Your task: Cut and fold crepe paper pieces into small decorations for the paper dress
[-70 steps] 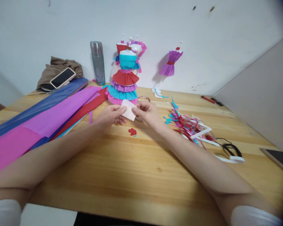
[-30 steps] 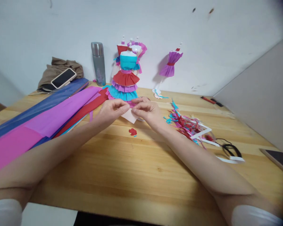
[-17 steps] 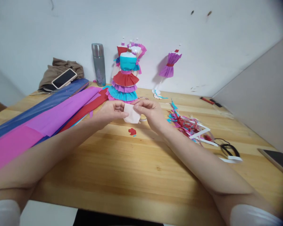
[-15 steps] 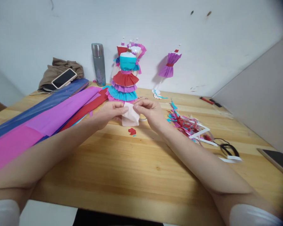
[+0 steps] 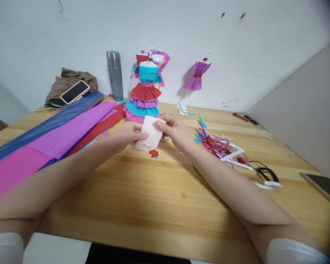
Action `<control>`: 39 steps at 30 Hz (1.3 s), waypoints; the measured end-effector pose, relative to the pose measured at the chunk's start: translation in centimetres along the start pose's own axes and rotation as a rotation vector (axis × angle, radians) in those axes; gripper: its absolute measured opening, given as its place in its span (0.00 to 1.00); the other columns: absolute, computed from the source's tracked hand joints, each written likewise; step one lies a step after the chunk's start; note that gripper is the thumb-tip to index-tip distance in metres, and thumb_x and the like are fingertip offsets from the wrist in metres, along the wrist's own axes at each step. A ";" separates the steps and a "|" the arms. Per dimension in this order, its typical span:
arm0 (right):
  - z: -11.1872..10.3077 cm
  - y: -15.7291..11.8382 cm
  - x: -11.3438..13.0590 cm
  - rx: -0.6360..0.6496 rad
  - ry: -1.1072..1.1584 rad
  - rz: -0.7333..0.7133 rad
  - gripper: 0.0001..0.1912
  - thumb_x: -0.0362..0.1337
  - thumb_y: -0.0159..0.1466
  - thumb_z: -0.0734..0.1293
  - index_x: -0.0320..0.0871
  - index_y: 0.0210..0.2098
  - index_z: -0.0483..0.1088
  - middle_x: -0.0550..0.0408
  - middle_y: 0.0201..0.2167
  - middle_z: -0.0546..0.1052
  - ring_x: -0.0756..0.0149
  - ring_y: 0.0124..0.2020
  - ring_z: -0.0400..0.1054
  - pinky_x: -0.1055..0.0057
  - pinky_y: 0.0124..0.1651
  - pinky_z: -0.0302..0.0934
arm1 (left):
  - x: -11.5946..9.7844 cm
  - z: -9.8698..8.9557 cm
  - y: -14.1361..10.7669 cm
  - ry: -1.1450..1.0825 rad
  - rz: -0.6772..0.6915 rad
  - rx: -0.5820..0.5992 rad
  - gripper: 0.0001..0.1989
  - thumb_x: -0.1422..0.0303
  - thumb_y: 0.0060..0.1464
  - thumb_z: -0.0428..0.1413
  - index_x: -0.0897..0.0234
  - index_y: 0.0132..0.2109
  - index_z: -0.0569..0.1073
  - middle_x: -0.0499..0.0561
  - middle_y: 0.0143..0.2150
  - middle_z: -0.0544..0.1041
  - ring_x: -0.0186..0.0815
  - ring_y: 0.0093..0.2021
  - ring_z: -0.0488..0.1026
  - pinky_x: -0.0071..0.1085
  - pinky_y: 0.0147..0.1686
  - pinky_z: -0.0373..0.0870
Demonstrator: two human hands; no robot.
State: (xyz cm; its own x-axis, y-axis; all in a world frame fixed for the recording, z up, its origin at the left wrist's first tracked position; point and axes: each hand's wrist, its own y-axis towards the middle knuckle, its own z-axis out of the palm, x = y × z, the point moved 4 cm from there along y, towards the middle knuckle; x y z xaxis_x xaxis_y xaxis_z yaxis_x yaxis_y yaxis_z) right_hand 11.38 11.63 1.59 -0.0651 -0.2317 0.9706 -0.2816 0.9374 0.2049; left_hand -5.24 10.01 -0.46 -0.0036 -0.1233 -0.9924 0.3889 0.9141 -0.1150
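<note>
A pale, nearly white piece of paper (image 5: 151, 132), apparently in layers, is held above the table between both hands. My left hand (image 5: 128, 135) pinches its left edge, thumb on top. At its upper right, my right hand (image 5: 173, 129) grips it between thumb and fingers. Just below the paper lies a small red paper scrap (image 5: 153, 153) with a bit of blue beside it. Behind the hands stands a small dress form in a tiered paper dress (image 5: 146, 91) of turquoise, red, purple and pink. A ring-shaped object, partly hidden, lies by my right fingers.
Long folded sheets in pink-purple (image 5: 71, 128), red and blue lie at left. A steel bottle (image 5: 115, 77), a phone (image 5: 75, 91) and brown cloth (image 5: 71, 79) stand behind. At right are paper scraps (image 5: 222, 145), a black cord (image 5: 268, 174), and a second phone (image 5: 323, 187). A purple-dressed form (image 5: 198, 75) leans near the wall.
The paper has turned and spread out so more of it shows, its top corner now higher. My left hand has shifted slightly lower on its edge; the right hand keeps its grip.
</note>
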 end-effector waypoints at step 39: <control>1.0 -0.4 -1.8 0.012 0.162 0.079 0.19 0.50 0.46 0.78 0.45 0.23 0.70 0.59 0.21 0.70 0.71 0.22 0.61 0.69 0.27 0.54 | -0.2 0.4 -0.2 0.097 0.131 -0.111 0.22 0.57 0.42 0.70 0.70 0.39 0.81 0.56 0.34 0.83 0.41 0.33 0.80 0.33 0.31 0.74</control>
State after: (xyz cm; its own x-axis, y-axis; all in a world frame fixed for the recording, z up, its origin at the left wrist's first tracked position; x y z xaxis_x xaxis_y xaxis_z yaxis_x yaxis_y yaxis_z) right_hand 10.63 11.35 -0.33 0.0673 -0.1111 0.9915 -0.2931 0.9477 0.1261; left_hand -4.92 9.72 -0.25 -0.0504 0.0320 -0.9982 0.2874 0.9577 0.0161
